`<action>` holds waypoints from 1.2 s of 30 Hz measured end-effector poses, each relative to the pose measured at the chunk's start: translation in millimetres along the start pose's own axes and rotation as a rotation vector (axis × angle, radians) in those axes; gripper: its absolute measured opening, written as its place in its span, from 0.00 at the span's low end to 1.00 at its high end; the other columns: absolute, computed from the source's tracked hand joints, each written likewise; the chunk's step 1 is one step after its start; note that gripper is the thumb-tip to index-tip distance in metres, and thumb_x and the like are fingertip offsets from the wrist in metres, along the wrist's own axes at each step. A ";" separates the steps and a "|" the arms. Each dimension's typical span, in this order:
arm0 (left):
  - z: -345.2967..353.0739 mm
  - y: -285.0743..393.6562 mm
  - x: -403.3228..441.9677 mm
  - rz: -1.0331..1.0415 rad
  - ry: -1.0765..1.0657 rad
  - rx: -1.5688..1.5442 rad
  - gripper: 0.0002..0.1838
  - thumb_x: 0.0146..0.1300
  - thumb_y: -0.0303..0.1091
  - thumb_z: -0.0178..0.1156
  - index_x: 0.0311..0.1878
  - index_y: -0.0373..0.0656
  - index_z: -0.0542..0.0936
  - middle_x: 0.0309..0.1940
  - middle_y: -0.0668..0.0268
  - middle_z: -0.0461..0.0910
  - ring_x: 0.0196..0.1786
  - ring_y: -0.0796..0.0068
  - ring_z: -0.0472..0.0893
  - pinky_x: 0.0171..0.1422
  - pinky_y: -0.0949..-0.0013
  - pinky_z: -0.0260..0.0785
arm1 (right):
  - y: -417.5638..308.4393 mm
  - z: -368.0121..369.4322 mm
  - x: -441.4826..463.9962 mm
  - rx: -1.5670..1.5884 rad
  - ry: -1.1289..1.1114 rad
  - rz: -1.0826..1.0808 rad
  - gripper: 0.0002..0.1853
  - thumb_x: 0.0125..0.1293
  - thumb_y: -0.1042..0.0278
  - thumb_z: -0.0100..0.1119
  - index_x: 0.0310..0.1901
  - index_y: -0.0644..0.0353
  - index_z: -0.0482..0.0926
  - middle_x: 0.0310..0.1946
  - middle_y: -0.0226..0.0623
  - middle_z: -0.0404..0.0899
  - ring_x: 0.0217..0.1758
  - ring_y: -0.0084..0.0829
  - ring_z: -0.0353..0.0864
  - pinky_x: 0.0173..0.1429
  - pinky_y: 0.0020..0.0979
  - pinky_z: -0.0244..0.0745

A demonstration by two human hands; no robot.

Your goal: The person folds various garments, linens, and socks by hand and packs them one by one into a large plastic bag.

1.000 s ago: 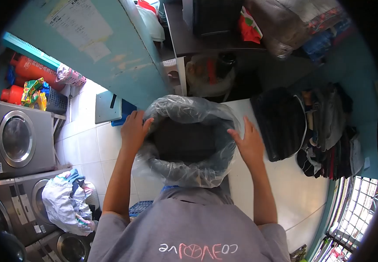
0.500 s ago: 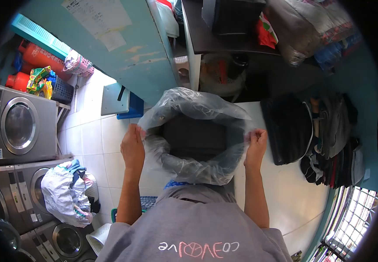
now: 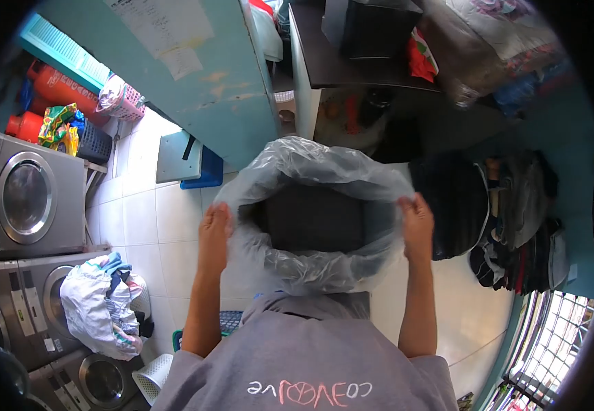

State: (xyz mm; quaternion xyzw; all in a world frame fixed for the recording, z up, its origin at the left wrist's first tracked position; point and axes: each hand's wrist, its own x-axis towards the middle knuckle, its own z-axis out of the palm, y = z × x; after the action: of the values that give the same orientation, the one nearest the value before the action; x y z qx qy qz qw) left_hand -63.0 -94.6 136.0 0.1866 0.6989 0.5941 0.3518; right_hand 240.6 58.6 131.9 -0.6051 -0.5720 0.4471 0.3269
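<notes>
A large clear plastic bag (image 3: 304,270) is spread wide in front of my body, its mouth facing up toward me. Something dark and flat (image 3: 316,218) lies inside it; I cannot make out its kind. On the left of the rim, my left hand (image 3: 214,225) grips the plastic with closed fingers. My right hand (image 3: 417,219) pinches the opposite side of the rim, stretching the mouth sideways. To the right of that hand, a stack of folded dark clothes (image 3: 447,205) rests on the white table (image 3: 461,291).
Piled laundry (image 3: 101,305) sits by the stacked washing machines (image 3: 28,198) on the left. A blue bin (image 3: 203,168) stands on the tiled floor near the teal partition (image 3: 228,89). A dark shelf (image 3: 379,72) is ahead; more garments (image 3: 523,205) are at the right.
Both hands have moved further apart, the right one outward to the right, and the bag's mouth is pulled wider. The view has shifted slightly.
</notes>
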 end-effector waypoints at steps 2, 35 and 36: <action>-1.2 27.5 -11.1 -0.056 -0.030 -0.118 0.11 0.68 0.42 0.51 0.33 0.47 0.73 0.21 0.81 0.63 0.20 0.91 0.57 0.23 0.82 0.48 | -45.9 -15.5 -6.5 0.395 0.089 -0.074 0.06 0.65 0.68 0.55 0.33 0.61 0.74 0.29 0.23 0.74 0.33 0.15 0.69 0.39 0.22 0.64; -113.1 -106.9 126.5 0.355 -0.508 0.343 0.20 0.62 0.44 0.54 0.55 0.46 0.70 0.48 0.64 0.74 0.50 0.73 0.73 0.55 0.68 0.65 | 51.3 -27.7 67.0 0.256 -0.569 0.063 0.23 0.66 0.53 0.50 0.54 0.62 0.73 0.47 0.40 0.76 0.46 0.30 0.77 0.48 0.34 0.75; -114.5 -114.6 124.3 0.338 -0.499 0.311 0.20 0.62 0.43 0.54 0.55 0.46 0.70 0.49 0.65 0.74 0.50 0.73 0.73 0.55 0.67 0.66 | 88.7 -28.5 74.4 0.293 -0.514 0.023 0.21 0.64 0.54 0.51 0.52 0.62 0.73 0.45 0.40 0.77 0.44 0.31 0.78 0.46 0.34 0.75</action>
State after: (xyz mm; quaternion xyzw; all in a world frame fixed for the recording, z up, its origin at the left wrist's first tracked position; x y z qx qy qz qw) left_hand -211.5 -116.0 -2.4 0.4911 0.6324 0.4665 0.3759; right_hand 298.1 123.5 50.0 -0.4246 -0.5586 0.6671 0.2502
